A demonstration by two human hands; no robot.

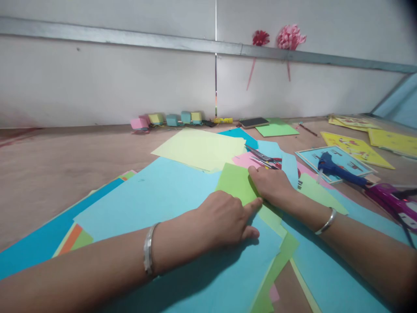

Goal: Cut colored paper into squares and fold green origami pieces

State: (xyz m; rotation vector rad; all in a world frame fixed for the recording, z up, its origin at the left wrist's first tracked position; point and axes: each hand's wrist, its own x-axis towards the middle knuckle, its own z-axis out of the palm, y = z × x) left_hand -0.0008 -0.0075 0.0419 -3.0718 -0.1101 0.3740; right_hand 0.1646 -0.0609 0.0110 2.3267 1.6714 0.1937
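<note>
A piece of green paper (233,176) lies folded or curled on top of a light blue sheet (156,195). My left hand (226,217) rests beside it; the index finger stretches along its near edge, the thumb stands apart, and the other fingers are curled under. At the paper's right edge, my right hand (272,184) is closed, fingers bent over that edge and partly hidden. Just beyond the right hand lie scissors (259,153) with red handles, on pink and blue paper. A pale yellow sheet (198,148) is behind the green paper.
A blue and purple glue gun (345,174) lies at the right, over a blue card (335,161). Yellow cards (358,150) are farther right. Along the wall stand small paper cubes (172,120), a yellow tube (223,121) and a dark phone-like slab (254,123).
</note>
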